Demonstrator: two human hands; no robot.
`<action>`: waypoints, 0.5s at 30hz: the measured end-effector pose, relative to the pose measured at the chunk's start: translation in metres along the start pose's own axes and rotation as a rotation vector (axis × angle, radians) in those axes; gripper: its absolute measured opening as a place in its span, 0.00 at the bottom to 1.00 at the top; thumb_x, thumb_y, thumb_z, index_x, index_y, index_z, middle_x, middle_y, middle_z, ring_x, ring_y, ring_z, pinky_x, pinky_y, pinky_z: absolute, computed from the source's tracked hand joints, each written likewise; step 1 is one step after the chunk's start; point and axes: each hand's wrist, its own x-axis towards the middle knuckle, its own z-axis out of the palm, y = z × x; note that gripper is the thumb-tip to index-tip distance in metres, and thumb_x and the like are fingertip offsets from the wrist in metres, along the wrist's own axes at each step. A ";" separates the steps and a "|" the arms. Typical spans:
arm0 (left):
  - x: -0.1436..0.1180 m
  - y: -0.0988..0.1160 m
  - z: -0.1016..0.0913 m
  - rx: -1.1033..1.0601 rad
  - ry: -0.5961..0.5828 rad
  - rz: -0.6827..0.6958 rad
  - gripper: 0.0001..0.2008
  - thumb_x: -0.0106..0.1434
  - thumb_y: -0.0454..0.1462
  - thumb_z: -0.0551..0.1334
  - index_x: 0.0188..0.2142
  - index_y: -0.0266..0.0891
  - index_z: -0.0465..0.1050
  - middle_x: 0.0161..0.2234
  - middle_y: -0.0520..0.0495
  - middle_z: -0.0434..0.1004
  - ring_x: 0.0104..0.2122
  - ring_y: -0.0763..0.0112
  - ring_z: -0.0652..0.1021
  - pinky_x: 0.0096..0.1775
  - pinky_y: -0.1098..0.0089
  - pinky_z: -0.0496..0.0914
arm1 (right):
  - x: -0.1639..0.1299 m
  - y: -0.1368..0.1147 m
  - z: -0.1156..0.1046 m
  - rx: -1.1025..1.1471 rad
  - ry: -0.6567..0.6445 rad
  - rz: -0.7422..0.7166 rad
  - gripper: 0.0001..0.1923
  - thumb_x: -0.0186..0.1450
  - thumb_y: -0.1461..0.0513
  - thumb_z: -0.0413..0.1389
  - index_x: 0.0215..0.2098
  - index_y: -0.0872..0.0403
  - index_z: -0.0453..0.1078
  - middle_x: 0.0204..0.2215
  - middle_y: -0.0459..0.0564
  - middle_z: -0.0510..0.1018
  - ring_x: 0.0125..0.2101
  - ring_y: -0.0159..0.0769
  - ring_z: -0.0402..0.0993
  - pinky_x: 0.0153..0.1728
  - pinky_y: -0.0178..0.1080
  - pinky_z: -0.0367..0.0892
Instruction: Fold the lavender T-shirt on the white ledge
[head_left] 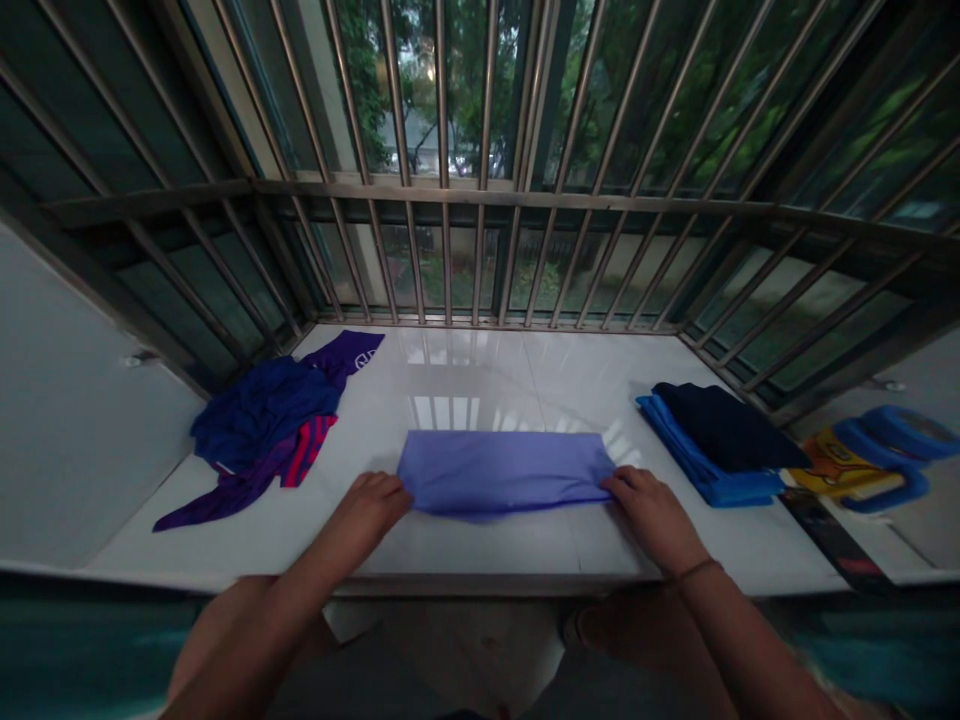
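Both hands down on the folded purple cloth [504,472]; left hand [373,505] curled over the left end of it, fingers bent and pinching the edge; right hand [651,505] curled over the right end, fingers also bent on the edge, with a thin band round the wrist; bare arms reaching in from the bottom of the view.

Behind all of it, a big cage of metal bars [480,190] on three sides, with green trees seen through the gaps; under the bars, a wide white shiny ledge [480,365], bright with light from the window; at the far left, a plain pale wall [67,440].

Flat on the ledge, right in the middle and close to the front edge, the purple cloth, folded into a long neat strip, smooth on top.

Off to the left, well apart from the left hand, a loose heap of dark blue and purple clothes [262,420], one piece with pink and red stripes; not folded, all crumpled.

Off to the right, near the right hand but not touching, a tidy stack of folded clothes [716,440]; bright blue below, dark navy on top.

Past the stack, at the right edge, a blue and yellow thing [874,460]; too blurry to name.
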 end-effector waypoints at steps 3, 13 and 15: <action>-0.034 0.016 0.029 -0.078 0.008 -0.024 0.09 0.75 0.40 0.63 0.49 0.51 0.84 0.45 0.45 0.85 0.45 0.55 0.82 0.50 0.54 0.76 | -0.035 0.002 0.031 0.086 0.014 0.078 0.22 0.68 0.68 0.53 0.55 0.49 0.80 0.54 0.57 0.82 0.51 0.49 0.80 0.54 0.51 0.77; -0.004 0.018 0.022 -0.126 0.226 -0.305 0.16 0.76 0.49 0.61 0.53 0.44 0.81 0.51 0.37 0.84 0.52 0.48 0.82 0.56 0.50 0.76 | -0.004 -0.020 0.048 -0.002 0.002 0.679 0.32 0.75 0.40 0.51 0.47 0.60 0.78 0.35 0.72 0.84 0.35 0.61 0.85 0.37 0.54 0.77; 0.008 0.018 0.027 -0.073 0.196 -0.438 0.17 0.73 0.51 0.64 0.47 0.41 0.81 0.46 0.36 0.84 0.47 0.46 0.82 0.52 0.50 0.76 | 0.005 -0.023 0.050 0.054 -0.050 0.704 0.30 0.75 0.41 0.51 0.46 0.58 0.79 0.32 0.68 0.84 0.32 0.58 0.85 0.33 0.51 0.76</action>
